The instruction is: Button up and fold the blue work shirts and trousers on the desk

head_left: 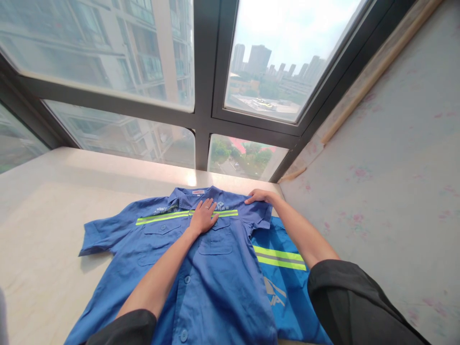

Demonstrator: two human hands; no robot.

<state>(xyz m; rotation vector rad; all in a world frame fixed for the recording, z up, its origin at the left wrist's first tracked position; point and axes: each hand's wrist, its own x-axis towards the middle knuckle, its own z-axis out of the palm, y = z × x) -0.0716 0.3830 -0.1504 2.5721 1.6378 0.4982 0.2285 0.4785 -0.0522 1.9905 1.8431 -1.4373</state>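
Note:
A blue short-sleeved work shirt (pixel 223 268) lies front up on the pale sill, its collar toward the window. Yellow-green reflective stripes cross its chest above the pockets. My left hand (pixel 204 216) rests flat on the chest beside the button line, fingers spread, with a ring on one finger. At the shirt's right shoulder, my right hand (pixel 259 195) has its thumb and fingers closed on the sleeve cloth. Partly beneath the shirt on the right is a brighter blue garment (pixel 287 282) with similar stripes and a grey print.
The pale sill (pixel 46 211) runs along a dark window frame (pixel 204 96), with buildings and trees outside. To the right stands a wall (pixel 388 167) with faded flowered paper and a wooden strip (pixel 377 76) along its edge.

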